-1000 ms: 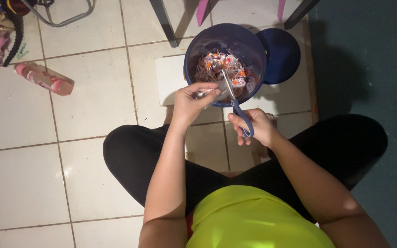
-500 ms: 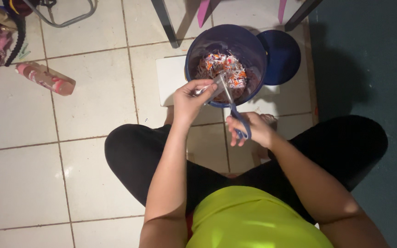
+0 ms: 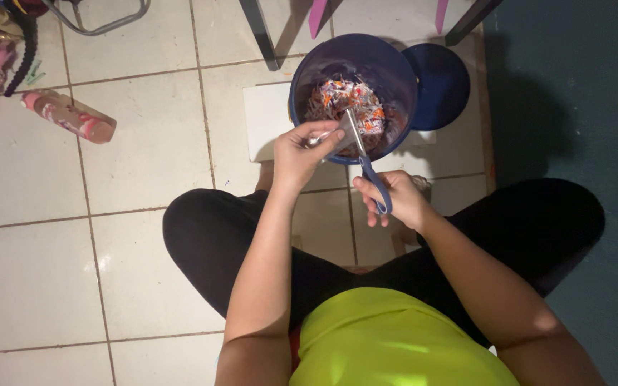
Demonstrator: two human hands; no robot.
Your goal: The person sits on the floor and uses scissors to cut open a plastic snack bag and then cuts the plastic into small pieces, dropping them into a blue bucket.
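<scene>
Our right hand (image 3: 395, 196) grips the blue-handled scissors (image 3: 363, 157), blades aimed at eleven o'clock over the bucket (image 3: 309, 71); our left hand (image 3: 302, 154), nearer, pinches a small wrapper piece (image 3: 329, 136) at their tip

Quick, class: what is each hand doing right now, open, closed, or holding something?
Left hand: closed, pinching a small silvery scrap over the bucket.
Right hand: closed on the scissors, fingers through the blue handle.
</scene>
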